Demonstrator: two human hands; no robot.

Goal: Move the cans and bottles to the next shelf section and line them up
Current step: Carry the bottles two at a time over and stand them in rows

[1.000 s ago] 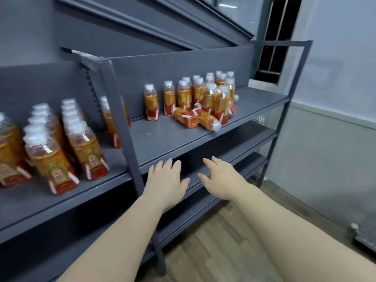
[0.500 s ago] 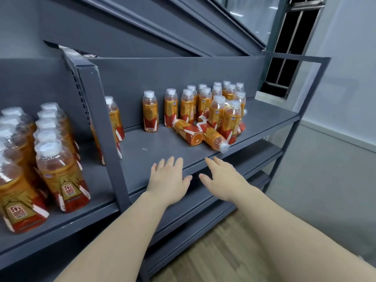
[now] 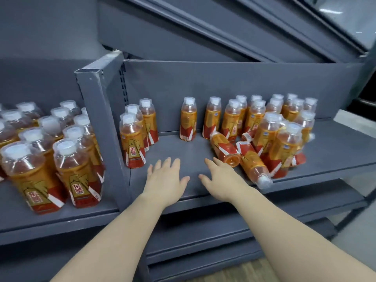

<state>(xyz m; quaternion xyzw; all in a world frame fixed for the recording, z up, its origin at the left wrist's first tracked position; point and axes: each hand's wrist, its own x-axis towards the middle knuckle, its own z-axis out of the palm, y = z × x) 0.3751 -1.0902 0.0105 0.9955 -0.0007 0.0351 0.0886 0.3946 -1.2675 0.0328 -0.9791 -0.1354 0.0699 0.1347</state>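
Note:
Orange drink bottles with white caps and red-gold labels fill a grey shelf. In the right section (image 3: pixel 335 147) several stand in a loose cluster (image 3: pixel 270 127), and two lie tipped over (image 3: pixel 223 149) (image 3: pixel 252 163) at its front. Three more stand by the divider post (image 3: pixel 133 142), and one stands alone (image 3: pixel 188 120) at the back. The left section (image 3: pixel 61 220) holds several bottles in rows (image 3: pixel 77 169). My left hand (image 3: pixel 165 179) and my right hand (image 3: pixel 220 178) hover flat over the bare shelf front, fingers spread, holding nothing. The right fingertips are close to the nearest fallen bottle.
A grey upright post (image 3: pixel 101 127) divides the two sections. A slanted shelf (image 3: pixel 203 27) overhangs above. Lower shelves (image 3: pixel 223 237) jut out beneath my forearms, with wood floor (image 3: pixel 254 271) below. The right end of the shelf is bare.
The view has moved closer to the shelf and turned left. Both hands have reached forward from in front of the shelf edge to over the shelf surface, still spread and holding nothing.

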